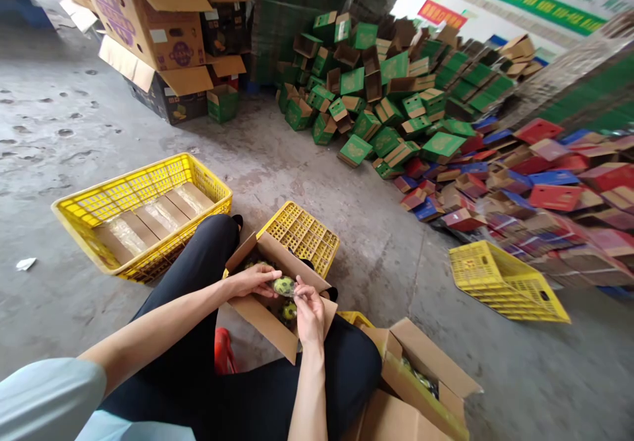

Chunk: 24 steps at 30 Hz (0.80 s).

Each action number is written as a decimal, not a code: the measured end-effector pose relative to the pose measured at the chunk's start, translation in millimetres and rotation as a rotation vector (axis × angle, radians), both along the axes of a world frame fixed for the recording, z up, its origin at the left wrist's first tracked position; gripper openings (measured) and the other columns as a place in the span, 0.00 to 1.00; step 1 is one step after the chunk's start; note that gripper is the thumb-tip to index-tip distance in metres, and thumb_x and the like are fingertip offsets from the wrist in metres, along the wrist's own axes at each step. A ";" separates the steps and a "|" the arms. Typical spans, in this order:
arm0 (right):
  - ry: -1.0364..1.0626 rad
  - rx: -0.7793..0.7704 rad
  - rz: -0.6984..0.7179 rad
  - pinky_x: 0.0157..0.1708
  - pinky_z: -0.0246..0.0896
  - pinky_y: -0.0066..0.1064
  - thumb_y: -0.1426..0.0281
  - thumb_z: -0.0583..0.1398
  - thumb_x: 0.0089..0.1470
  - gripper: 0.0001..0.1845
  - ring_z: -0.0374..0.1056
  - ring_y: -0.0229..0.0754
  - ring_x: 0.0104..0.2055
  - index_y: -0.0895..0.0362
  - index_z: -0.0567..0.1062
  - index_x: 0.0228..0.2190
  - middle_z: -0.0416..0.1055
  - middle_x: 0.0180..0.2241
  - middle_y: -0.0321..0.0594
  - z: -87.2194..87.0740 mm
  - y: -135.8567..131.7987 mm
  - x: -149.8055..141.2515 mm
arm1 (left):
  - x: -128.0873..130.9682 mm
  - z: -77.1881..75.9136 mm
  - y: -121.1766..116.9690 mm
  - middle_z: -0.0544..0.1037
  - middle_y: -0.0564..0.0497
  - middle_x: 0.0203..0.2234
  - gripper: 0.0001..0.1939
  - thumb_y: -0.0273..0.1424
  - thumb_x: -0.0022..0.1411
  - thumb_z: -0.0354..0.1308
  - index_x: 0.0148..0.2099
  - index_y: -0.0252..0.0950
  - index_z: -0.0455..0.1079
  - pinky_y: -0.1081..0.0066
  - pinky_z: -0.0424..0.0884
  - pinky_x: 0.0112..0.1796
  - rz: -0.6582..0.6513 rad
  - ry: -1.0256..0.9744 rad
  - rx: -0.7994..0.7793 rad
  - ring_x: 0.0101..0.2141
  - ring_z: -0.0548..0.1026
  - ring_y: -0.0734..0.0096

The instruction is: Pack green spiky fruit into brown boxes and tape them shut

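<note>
Between my two hands is a round green fruit-like item (284, 286) with dark patches, wrapped in clear plastic. My left hand (253, 280) grips its left side with the fingers closed. On the other side, my right hand (310, 305) pinches the end of the plastic. Both hands are above an open cardboard box (267, 327) between my knees. Inside it lies another green wrapped item (288, 310), partly covered by my right hand. The rest of the box's contents is mostly hidden by my hands and the flaps.
Left of my legs stands a yellow crate (143, 180) holding flat brown cartons (161, 216). An upturned yellow crate (302, 233) is beyond my box. At lower right is another open carton (436, 368); farther off are a yellow crate (505, 282) and heaped green boxes (366, 124).
</note>
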State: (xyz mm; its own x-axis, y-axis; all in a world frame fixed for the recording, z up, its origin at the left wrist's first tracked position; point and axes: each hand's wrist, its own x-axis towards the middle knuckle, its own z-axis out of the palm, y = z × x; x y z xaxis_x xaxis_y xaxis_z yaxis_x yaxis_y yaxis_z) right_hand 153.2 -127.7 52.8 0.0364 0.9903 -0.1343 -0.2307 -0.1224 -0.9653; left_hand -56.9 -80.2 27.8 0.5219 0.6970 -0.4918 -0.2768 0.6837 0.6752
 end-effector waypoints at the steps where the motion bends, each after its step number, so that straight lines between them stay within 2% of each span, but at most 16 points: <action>1: -0.022 -0.006 -0.017 0.61 0.64 0.43 0.66 0.73 0.45 0.11 0.68 0.55 0.64 0.52 0.76 0.25 0.81 0.46 0.42 -1.6 0.1 0.7 | -1.4 0.9 0.3 0.84 0.44 0.36 0.33 0.53 0.47 0.78 0.44 0.32 0.75 0.71 0.78 0.37 0.010 -0.005 0.016 0.33 0.84 0.65; 3: -0.028 -0.052 -0.082 0.58 0.67 0.42 0.64 0.73 0.44 0.12 0.70 0.55 0.63 0.53 0.76 0.26 0.80 0.52 0.43 -4.9 0.8 2.7 | -3.7 2.9 0.4 0.82 0.47 0.38 0.32 0.48 0.47 0.80 0.46 0.34 0.74 0.71 0.78 0.39 0.039 -0.011 0.043 0.33 0.83 0.68; 5: 0.014 -0.119 -0.129 0.53 0.71 0.41 0.61 0.72 0.45 0.12 0.73 0.54 0.59 0.53 0.78 0.31 0.78 0.55 0.44 -6.8 1.9 4.4 | -4.6 4.6 -0.1 0.81 0.49 0.40 0.34 0.44 0.47 0.81 0.51 0.36 0.73 0.68 0.78 0.42 0.081 -0.029 0.071 0.36 0.82 0.69; 9: 0.090 -0.164 -0.144 0.49 0.75 0.42 0.54 0.68 0.53 0.20 0.76 0.53 0.56 0.51 0.80 0.44 0.79 0.54 0.46 -5.8 3.8 4.6 | -2.1 6.3 -2.0 0.77 0.44 0.50 0.42 0.36 0.47 0.81 0.62 0.41 0.69 0.60 0.78 0.48 0.154 -0.083 0.107 0.47 0.79 0.60; 11: 0.106 -0.174 -0.125 0.48 0.76 0.42 0.49 0.65 0.57 0.25 0.77 0.53 0.56 0.51 0.79 0.49 0.79 0.55 0.48 -5.0 3.8 3.4 | -0.5 6.9 -2.6 0.74 0.43 0.55 0.46 0.33 0.46 0.81 0.65 0.43 0.67 0.59 0.78 0.49 0.178 -0.094 0.124 0.52 0.77 0.57; 13: 0.079 -0.166 -0.090 0.47 0.76 0.41 0.48 0.65 0.57 0.28 0.77 0.53 0.54 0.51 0.78 0.52 0.79 0.55 0.48 -5.5 3.3 2.3 | 0.2 7.9 -2.8 0.73 0.43 0.56 0.45 0.31 0.46 0.81 0.65 0.44 0.69 0.61 0.77 0.48 0.174 -0.100 0.150 0.53 0.77 0.56; 16: -0.030 -0.126 -0.062 0.48 0.76 0.37 0.55 0.71 0.53 0.27 0.78 0.50 0.51 0.51 0.79 0.52 0.81 0.51 0.45 -9.1 2.6 1.9 | -0.8 10.0 -2.9 0.78 0.43 0.53 0.38 0.34 0.47 0.80 0.60 0.40 0.75 0.65 0.77 0.45 0.088 -0.108 0.192 0.49 0.78 0.57; 20: -0.089 -0.102 -0.063 0.49 0.75 0.38 0.59 0.72 0.51 0.24 0.79 0.49 0.49 0.53 0.82 0.49 0.83 0.49 0.44 -13.8 2.9 3.5 | -2.7 10.6 -3.3 0.82 0.44 0.47 0.28 0.46 0.56 0.75 0.55 0.38 0.79 0.69 0.74 0.45 0.019 -0.040 0.242 0.46 0.79 0.61; 24: -0.111 -0.086 -0.054 0.50 0.76 0.40 0.59 0.71 0.52 0.25 0.78 0.52 0.53 0.53 0.82 0.51 0.82 0.52 0.47 -15.7 2.8 3.9 | -1.9 7.0 -2.4 0.83 0.44 0.38 0.30 0.55 0.57 0.70 0.46 0.33 0.82 0.72 0.72 0.38 0.060 0.091 0.325 0.39 0.79 0.64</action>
